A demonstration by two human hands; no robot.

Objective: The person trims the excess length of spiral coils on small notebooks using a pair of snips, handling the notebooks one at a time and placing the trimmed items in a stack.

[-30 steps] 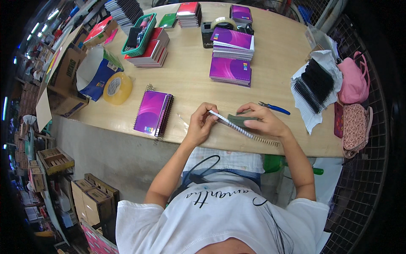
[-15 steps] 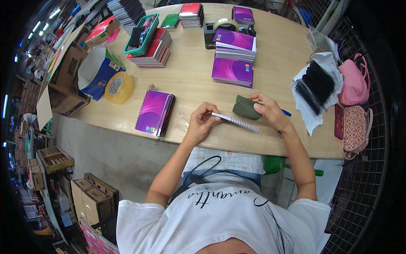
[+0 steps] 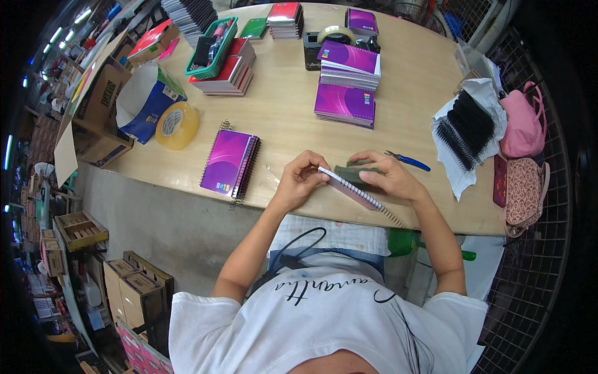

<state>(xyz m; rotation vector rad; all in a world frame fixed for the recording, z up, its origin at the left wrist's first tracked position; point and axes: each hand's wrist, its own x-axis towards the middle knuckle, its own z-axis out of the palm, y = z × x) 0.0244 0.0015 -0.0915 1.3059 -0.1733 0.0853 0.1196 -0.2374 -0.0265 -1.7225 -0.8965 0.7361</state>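
My left hand [image 3: 301, 181] pinches one end of a thin notebook [image 3: 349, 192], held up on edge near the table's front. A spiral coil [image 3: 391, 215] runs along its spine, and the coil's loose tail sticks out past the right end. My right hand [image 3: 391, 177] is closed on a folded dark green cloth [image 3: 349, 172], which lies against or just behind the spine; exact contact is hard to see. Blue-handled pliers [image 3: 408, 161] rest on the table just beyond my right hand. To the left lies a pile of purple coil-bound notebooks [image 3: 227, 161].
Purple notebook stacks [image 3: 344, 103] and a tape dispenser [image 3: 313, 51] stand farther back. A green basket [image 3: 215, 59] sits on red notebooks [image 3: 227, 82]. Left are a yellow tape roll [image 3: 177, 126] and cartons [image 3: 99, 100]. Black coils [image 3: 467, 128] lie on white paper beside pink bags [image 3: 522, 124].
My right hand has moved down and left with the green cloth, bringing it to the notebook's spine. The pliers, mostly covered before, now show fully. The notebook is tilted more steeply.
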